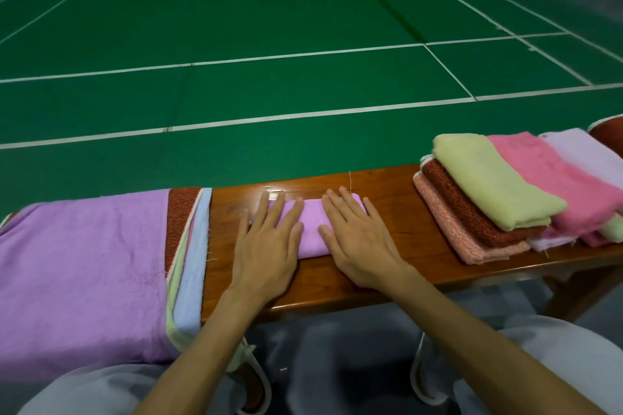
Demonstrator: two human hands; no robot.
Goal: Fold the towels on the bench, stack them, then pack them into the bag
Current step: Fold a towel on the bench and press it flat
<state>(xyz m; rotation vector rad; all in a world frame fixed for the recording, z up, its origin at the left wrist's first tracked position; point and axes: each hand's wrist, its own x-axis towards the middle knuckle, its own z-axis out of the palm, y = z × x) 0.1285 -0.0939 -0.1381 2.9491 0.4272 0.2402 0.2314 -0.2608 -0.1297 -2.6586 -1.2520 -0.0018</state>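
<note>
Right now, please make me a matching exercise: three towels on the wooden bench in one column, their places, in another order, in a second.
Things:
1 small folded purple towel
2 pale green folded towel
3 large spread purple towel

Places:
A top of the stack on the right
B left end of the wooden bench
C under the left hand and right hand

Pairs: 1-C, 2-A, 3-B

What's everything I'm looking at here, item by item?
Brown wooden bench: one, across the foreground.
Small folded lilac towel: one, bench centre, under both hands.
Pile of unfolded towels: several, lilac on top, red-brown, yellow-green and blue edges showing, left end.
Folded towels: at least five, salmon, rust, yellow-green, pink, pale lilac, overlapping at right.
Court floor: green, white lines, beyond the bench.
Left hand: flat on the lilac towel.
Right hand: likewise.
</note>
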